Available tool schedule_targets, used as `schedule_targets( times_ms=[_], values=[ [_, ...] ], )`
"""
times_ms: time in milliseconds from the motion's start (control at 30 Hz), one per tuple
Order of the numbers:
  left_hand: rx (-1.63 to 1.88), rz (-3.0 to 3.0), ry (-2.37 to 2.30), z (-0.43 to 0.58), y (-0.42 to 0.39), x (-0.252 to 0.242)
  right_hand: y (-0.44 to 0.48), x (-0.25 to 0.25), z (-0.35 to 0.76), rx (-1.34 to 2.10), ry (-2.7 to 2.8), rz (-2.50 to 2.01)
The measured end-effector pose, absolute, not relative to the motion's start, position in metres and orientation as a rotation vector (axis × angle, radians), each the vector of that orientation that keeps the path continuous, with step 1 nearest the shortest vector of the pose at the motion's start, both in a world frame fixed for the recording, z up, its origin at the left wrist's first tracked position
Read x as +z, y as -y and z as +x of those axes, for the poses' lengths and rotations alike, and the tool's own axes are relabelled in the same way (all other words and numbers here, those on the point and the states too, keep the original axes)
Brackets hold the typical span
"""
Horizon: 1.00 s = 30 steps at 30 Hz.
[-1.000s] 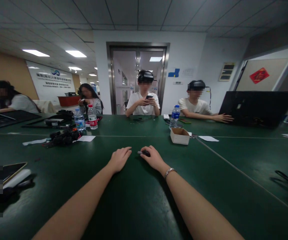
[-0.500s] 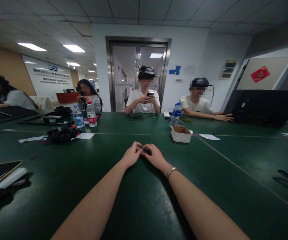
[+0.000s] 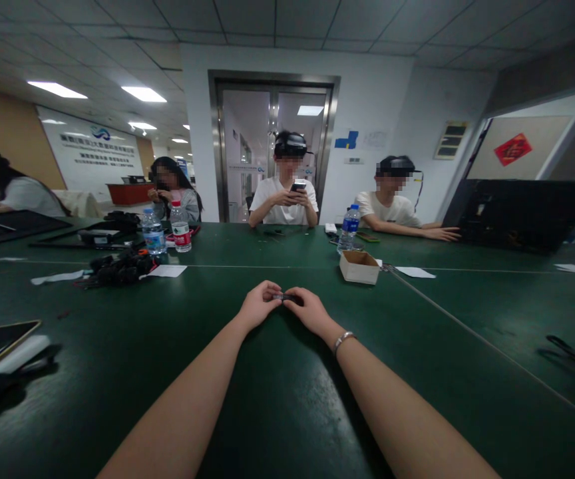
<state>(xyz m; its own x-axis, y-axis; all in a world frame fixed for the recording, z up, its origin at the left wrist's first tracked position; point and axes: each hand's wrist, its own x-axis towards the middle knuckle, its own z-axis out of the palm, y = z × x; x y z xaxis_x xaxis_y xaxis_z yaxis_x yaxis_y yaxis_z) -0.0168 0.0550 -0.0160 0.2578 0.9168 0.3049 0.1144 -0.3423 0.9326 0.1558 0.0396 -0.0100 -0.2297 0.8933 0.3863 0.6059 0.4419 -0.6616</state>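
A small, dark, slender object [image 3: 284, 297] is held level between my two hands, low over the green table. Its kind is too small and too covered by fingers to make out. My left hand [image 3: 259, 307] pinches the left end with thumb and fingers. From the other side, my right hand [image 3: 310, 310] is closed on the right end. The fingertips of both hands almost meet at its middle. A silver bracelet [image 3: 343, 340] circles my right wrist.
Beyond my hands stand an open white box [image 3: 359, 271], a blue-capped bottle [image 3: 350, 227] and a red-capped bottle [image 3: 181, 233]. Black gear [image 3: 120, 267] lies left. A phone [image 3: 10, 342] is near left, a large black screen [image 3: 527, 216] far right. Several people sit around the table [image 3: 287, 399].
The dark object was mostly at my right hand's fingers; now it lies lengthwise between both hands, with its left end in my left fingers. My left hand has shifted slightly left.
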Motion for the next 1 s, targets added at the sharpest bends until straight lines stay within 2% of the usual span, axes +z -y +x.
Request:
schedule_targets(
  times_ms=[1000],
  values=[
    [1.011,1.765,-1.179,-0.019,-0.052,-0.010,-0.039,-0.012,0.155,0.457,1.920,-1.178]
  ],
)
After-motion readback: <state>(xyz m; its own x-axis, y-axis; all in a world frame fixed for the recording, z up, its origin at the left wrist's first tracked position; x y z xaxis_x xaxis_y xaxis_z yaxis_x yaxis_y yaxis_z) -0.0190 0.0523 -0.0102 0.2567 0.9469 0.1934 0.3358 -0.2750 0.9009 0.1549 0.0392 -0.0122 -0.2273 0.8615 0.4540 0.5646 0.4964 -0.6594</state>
